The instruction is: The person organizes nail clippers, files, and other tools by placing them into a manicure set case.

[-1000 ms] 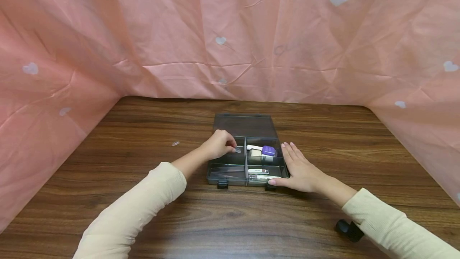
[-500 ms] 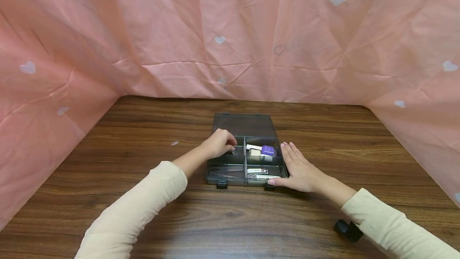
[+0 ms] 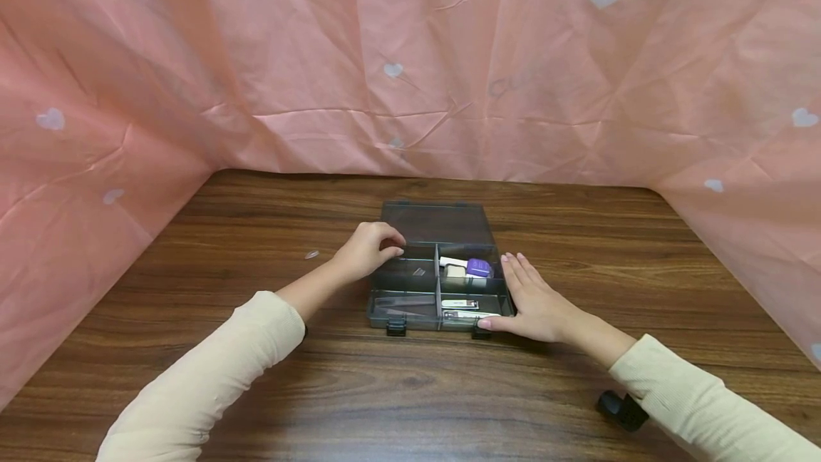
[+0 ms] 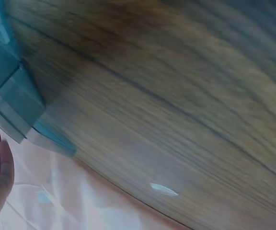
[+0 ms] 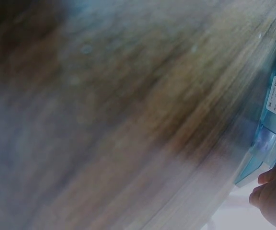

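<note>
A smoky see-through divided box (image 3: 437,287) lies on the table with its lid (image 3: 436,223) folded back. My left hand (image 3: 367,252) hovers at the box's left edge, thumb and fingers apart, holding nothing. In the back-left compartment lie small clear slivers (image 3: 419,271). My right hand (image 3: 537,309) rests along the right side, its thumb at the front edge by a latch. A purple nail polish bottle (image 3: 478,267) and a cream bottle (image 3: 455,272) share the back-right compartment. Nail clippers (image 3: 460,304) lie in the front-right one. Long clear pieces (image 3: 404,303) occupy the front-left one.
One clear leaf-shaped sliver (image 3: 311,254) lies on the wooden table left of the box; the left wrist view shows this sliver (image 4: 164,189) too. A black object (image 3: 622,411) sits beside the right sleeve. Pink cloth with hearts (image 3: 410,91) surrounds the table.
My left hand has let go of the clear slivers in the back-left compartment and drawn back up and to the left. My right hand stays in place.
</note>
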`<state>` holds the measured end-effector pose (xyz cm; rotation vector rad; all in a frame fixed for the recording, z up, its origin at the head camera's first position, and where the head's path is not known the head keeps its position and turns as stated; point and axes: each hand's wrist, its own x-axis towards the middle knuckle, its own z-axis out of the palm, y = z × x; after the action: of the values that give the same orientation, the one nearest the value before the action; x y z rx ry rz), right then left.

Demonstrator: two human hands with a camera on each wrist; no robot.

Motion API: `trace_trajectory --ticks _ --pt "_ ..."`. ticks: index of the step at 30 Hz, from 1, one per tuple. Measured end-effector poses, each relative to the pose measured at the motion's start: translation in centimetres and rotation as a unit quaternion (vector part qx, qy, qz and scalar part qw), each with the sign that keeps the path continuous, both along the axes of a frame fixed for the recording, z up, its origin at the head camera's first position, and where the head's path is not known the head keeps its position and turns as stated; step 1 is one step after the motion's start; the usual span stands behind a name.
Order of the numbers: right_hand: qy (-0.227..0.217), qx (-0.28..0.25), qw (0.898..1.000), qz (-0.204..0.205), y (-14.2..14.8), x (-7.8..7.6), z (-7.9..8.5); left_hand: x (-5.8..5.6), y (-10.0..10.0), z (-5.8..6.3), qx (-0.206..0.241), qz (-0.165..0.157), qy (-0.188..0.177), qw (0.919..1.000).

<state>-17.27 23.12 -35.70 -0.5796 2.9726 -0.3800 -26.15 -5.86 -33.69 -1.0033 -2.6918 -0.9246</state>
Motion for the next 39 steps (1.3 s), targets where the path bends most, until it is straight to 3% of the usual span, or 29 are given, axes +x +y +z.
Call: trace_trajectory --ticks 12,24,39 --pt "-0.002 -0.002 1.0 -0.002 0.0 0.0 0.0 1.2 -3.1 -0.9 0.045 0.053 0.037 0.9969" --pt "0.0 -0.001 1.0 0.001 0.0 -0.1 0.0 2.2 -6.2 -2.8 0.068 0.11 0.062 0.9896" --pt "-0.002 -0.002 1.0 0.002 0.0 -0.1 0.1 3.1 -10.5 -4.0 0.009 0.156 0.028 0.9873"
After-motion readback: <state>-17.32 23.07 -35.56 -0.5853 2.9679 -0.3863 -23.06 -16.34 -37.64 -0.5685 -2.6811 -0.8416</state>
